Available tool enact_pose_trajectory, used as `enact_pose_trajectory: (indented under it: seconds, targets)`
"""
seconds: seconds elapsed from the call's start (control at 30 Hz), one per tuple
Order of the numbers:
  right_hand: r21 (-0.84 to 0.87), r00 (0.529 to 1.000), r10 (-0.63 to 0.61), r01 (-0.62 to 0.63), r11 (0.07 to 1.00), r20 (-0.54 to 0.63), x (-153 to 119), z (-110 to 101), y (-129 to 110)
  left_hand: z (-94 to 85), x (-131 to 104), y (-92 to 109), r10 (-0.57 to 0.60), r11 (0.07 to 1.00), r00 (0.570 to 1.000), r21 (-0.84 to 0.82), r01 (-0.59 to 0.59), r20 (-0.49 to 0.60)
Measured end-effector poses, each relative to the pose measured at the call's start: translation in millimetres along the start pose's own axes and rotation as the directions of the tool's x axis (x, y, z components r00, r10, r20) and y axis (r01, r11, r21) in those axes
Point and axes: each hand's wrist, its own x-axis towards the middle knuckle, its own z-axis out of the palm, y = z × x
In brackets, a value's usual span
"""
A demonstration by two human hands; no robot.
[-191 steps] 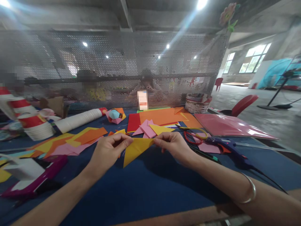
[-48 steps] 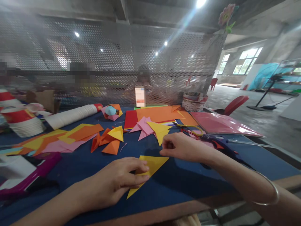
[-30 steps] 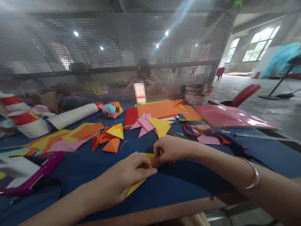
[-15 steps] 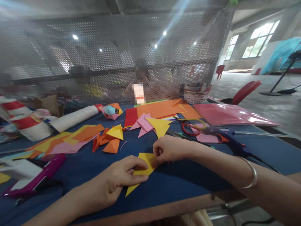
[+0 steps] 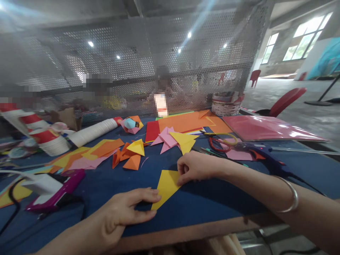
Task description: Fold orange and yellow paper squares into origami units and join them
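A folded piece of yellow paper (image 5: pixel 168 186) lies on the blue tabletop in front of me, its lower left tip narrowing to a point. My right hand (image 5: pixel 195 168) pinches its right corner between curled fingers and thumb. At the lower left end, my left hand (image 5: pixel 127 209) has its index finger and thumb spread apart, fingertips touching the paper's edge. Just beyond the right hand lies a yellow folded triangle (image 5: pixel 186 141), beside pink folded pieces (image 5: pixel 167 139). Orange folded pieces (image 5: pixel 132 163) sit farther left, a yellow one (image 5: pixel 137 147) resting on them.
Scissors (image 5: pixel 220 143) and a blue glue gun (image 5: pixel 261 148) lie to the right. A purple-and-white power strip (image 5: pixel 57 194) with a plug and cables is at left. Paper cups (image 5: pixel 50 141), orange sheets (image 5: pixel 183 122), a pink packet (image 5: pixel 268 127) and a basket (image 5: pixel 227 104) stand farther back.
My left hand has pulled back from over the yellow paper to its lower left end, its fingers spreading and uncovering the sheet. The right hand keeps pinching the right corner. The view has shifted slightly.
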Motion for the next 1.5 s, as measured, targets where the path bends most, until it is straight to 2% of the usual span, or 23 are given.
enact_pose_trajectory:
  seconds: [0.17, 0.3, 0.43, 0.5, 0.57, 0.67, 0.8, 1.0, 1.2, 1.3, 1.5]
  targets:
    - [0.002, 1.000, 0.002, -0.002, 1.000, 0.004, -0.3, -0.5, -0.6, 12.6, -15.0, 0.8, -0.045, 0.994, 0.993, 0.089, 0.056, -0.113]
    - [0.007, 1.000, 0.002, -0.002, 1.000, 0.002, -1.0, -0.5, -1.0, 5.1, -16.0, 3.8, -0.017, 0.987, 0.999, 0.160, 0.024, -0.043]
    - [0.004, 1.000, -0.003, 0.003, 1.000, -0.001, -0.9, -0.1, -0.3, -12.1, 5.1, 16.4, 0.036, 0.983, 0.998, 0.179, -0.045, 0.052]
    - [-0.005, 1.000, -0.002, 0.002, 1.000, -0.005, -0.7, 0.1, 0.0, -16.2, 22.2, 24.0, -0.023, 0.980, 0.996, 0.198, 0.007, 0.082]
    - [-0.016, 1.000, 0.000, 0.000, 1.000, -0.010, -0.4, 0.2, -0.2, -15.6, 39.3, 28.5, -0.100, 0.969, 0.987, 0.236, 0.067, 0.129]
    - [-0.029, 1.000, 0.002, -0.003, 1.000, -0.018, -0.3, 0.6, -1.1, -9.9, 57.8, 26.8, -0.084, 0.956, 0.983, 0.291, 0.033, 0.162]
    - [-0.032, 0.999, -0.007, 0.006, 0.999, -0.032, -0.3, 0.8, -2.3, -6.4, 64.7, 20.8, -0.076, 0.957, 0.979, 0.289, 0.019, 0.187]
    - [-0.024, 0.999, -0.010, 0.010, 1.000, -0.034, -0.6, 0.9, -1.7, -13.1, 54.2, 29.4, -0.075, 0.962, 0.980, 0.272, 0.023, 0.184]
    - [-0.014, 0.999, -0.014, 0.013, 1.000, -0.030, -0.9, 1.3, -0.6, -14.6, 32.0, 33.7, -0.059, 0.969, 0.982, 0.245, 0.013, 0.181]
    - [-0.008, 0.999, -0.016, 0.015, 1.000, -0.030, -1.1, 1.2, -0.4, -16.4, 20.8, 35.8, -0.088, 0.973, 0.977, 0.228, 0.042, 0.194]
    - [-0.008, 0.999, -0.016, 0.015, 1.000, -0.042, -2.1, 0.4, -2.1, -21.9, 3.4, 45.2, -0.109, 0.955, 0.985, 0.288, 0.067, 0.131]
